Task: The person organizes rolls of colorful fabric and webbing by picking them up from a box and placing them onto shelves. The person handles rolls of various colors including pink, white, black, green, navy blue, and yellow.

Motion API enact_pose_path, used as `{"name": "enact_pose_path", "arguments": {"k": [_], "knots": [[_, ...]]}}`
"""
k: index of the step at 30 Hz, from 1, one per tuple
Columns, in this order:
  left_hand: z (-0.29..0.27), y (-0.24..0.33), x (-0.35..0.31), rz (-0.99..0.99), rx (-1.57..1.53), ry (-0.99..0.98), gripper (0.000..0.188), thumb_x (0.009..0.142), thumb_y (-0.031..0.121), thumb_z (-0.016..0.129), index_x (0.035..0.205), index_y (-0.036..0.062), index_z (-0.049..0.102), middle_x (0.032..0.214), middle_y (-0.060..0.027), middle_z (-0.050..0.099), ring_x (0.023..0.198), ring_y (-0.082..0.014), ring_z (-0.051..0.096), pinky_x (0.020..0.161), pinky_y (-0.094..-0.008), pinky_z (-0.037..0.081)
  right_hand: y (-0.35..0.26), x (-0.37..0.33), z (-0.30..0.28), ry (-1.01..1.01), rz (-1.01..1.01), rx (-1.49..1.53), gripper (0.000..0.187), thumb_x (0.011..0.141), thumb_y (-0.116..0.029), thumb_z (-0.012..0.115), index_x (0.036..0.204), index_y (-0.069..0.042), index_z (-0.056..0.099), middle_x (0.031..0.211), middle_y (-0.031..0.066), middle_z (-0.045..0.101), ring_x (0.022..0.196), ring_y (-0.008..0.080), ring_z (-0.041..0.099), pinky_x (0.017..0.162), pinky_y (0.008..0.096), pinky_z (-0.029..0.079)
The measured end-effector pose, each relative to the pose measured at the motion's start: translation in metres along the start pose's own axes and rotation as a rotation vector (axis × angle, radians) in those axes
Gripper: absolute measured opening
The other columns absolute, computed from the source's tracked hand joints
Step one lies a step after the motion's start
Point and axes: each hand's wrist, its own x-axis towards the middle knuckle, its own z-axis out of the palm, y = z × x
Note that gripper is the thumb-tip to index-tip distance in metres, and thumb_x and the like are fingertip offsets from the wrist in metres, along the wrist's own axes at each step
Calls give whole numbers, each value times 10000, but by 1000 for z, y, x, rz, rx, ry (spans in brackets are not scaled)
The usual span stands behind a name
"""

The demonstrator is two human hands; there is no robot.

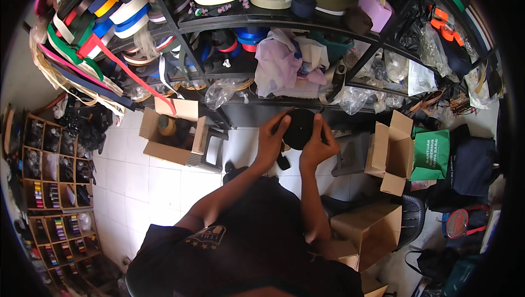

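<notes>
Between both hands, in front of my chest, is a round black roll of webbing, its flat coiled side toward me. My left hand grips its left edge, the thumb lying against the flat side. On the opposite edge my right hand closes round it, thumb also pressed on the side. A short black piece shows just below the roll; whether it is the roll's loose end I cannot tell. The fingers behind the roll are partly hidden.
Black shelves stacked with webbing rolls stand ahead. An open cardboard box sits on a stool at left; another open box stands at right beside a green bag. A larger box rests on a chair near my right elbow.
</notes>
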Motion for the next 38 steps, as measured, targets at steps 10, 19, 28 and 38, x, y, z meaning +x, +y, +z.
{"name": "enact_pose_path", "arguments": {"k": [10, 19, 28, 38], "knots": [[-28, 8, 20, 142, -14, -138, 367, 953, 257, 658, 1219, 4, 667, 1077, -91, 708, 944, -99, 631, 843, -234, 494, 2, 41, -6, -764, -153, -99, 225, 886, -137, 717, 1069, -6, 718, 980, 81, 715, 922, 147, 647, 837, 279, 479], [-9, 8, 29, -14, -429, 61, 385, 895, 186, 719, 1213, -24, 661, 1085, -94, 700, 948, -127, 649, 858, -238, 497, 9, 9, 28, -112, 5, -2, 177, 913, -150, 695, 1010, -2, 710, 977, 75, 697, 923, 136, 620, 824, 277, 476], [-64, 28, 45, -140, -303, -152, 416, 874, 151, 736, 1237, -29, 643, 1130, -124, 688, 983, -154, 652, 888, -259, 493, -6, 29, 30, -711, -69, -37, 216, 938, -200, 667, 1027, -17, 739, 951, 48, 709, 879, 99, 612, 796, 237, 458], [-71, 29, 46, -59, -365, 115, 445, 884, 220, 745, 1276, 39, 637, 1152, -93, 673, 989, -136, 635, 880, -278, 534, 17, -23, 94, -54, -113, 19, 280, 972, -243, 631, 1045, 8, 732, 929, 87, 724, 874, 119, 629, 825, 250, 475]]}}
